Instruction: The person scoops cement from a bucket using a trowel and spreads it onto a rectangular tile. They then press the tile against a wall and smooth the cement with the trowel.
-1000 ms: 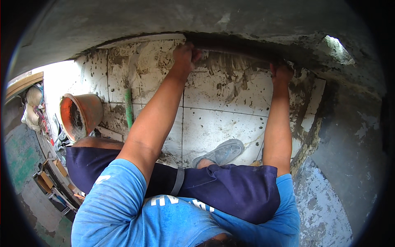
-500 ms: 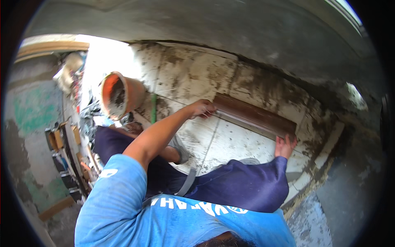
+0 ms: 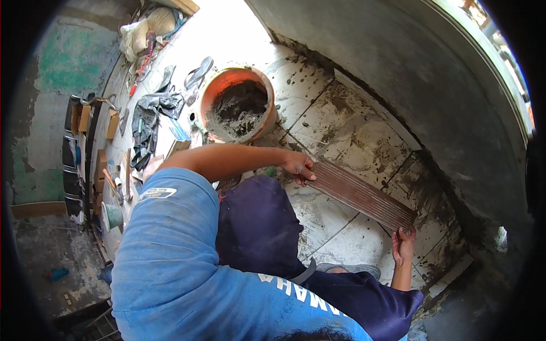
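Strip [image 3: 364,195]: in the head view, long, brown and narrow, its ridged face up; it is held between the two hands above the floor, slanting from upper left to lower right.
Left hand [image 3: 298,167]: grasping the near-bucket end of the strip, thumb over the face.
Right hand [image 3: 404,244]: grasping the opposite end with its fingers, palm turned upward.
Floor [image 3: 327,227]: pale square tiles with dark joints, smeared and spotted with grey mud.
Bucket [image 3: 219,85]: orange, beyond the left forearm, its inside coated grey.
Mortar [image 3: 242,105]: dark grey and lumpy, inside the bucket.
Slipper [image 3: 199,73]: loose, just beside the bucket.
Plastic sheet [image 3: 151,116]: black and crumpled, left of the bucket.
Wall [image 3: 364,68]: grey, beyond the strip, with a dark rough gap along its foot.
Shoe [image 3: 364,269]: grey, on a foot, below the strip.
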`<state>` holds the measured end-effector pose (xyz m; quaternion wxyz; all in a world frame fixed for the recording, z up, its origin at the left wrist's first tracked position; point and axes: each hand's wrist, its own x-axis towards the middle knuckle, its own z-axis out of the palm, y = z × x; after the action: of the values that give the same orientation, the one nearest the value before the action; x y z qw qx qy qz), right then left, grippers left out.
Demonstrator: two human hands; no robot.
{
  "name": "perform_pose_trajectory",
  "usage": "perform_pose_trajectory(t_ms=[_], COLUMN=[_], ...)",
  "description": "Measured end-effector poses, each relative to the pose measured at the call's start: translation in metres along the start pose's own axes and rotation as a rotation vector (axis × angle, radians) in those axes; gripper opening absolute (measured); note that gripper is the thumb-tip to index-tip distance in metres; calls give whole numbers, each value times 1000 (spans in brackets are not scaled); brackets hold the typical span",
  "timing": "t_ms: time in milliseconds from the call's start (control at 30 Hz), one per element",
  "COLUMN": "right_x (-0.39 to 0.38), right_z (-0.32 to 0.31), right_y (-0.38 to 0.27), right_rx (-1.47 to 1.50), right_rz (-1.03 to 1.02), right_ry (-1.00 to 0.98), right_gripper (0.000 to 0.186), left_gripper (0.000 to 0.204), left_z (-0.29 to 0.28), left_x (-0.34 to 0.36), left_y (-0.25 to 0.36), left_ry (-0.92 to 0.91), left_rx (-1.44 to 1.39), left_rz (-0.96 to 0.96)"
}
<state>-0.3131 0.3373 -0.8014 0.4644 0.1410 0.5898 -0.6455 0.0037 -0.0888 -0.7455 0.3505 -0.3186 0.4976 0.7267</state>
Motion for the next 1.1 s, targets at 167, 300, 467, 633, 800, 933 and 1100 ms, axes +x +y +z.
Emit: perform_pose_trajectory(t_ms=[167, 300, 467, 633, 800, 933, 1100], right_x=[47, 58, 56, 20, -34, -123, -279], right_z=[43, 62, 84, 90, 84, 48, -11], right_y=[27, 35, 36, 14, -30, -59, -50], right_rx=[-369, -620, -763, -1160, -1418, -1399, -1429], right_rz=[97, 81, 47, -67, -283, -283, -354], right_ry=[19, 67, 212, 43, 8, 392, 730], right_gripper=[44, 47, 54, 66, 42, 45, 58], left_gripper=[20, 23, 38, 46, 51, 55, 51], left_z=[6, 3, 1, -3, -8, -21, -35], left_x=[15, 23, 17, 16, 25, 35, 46], left_y=[-116, -151, -150, -143, -143, -145, -139], left_ry=[115, 161, 254, 270, 307, 279, 268], left_rx=[-378, -426, -444, -313, -148, -57, 95], left_rz=[86, 38, 70, 58, -4, -59, -178])
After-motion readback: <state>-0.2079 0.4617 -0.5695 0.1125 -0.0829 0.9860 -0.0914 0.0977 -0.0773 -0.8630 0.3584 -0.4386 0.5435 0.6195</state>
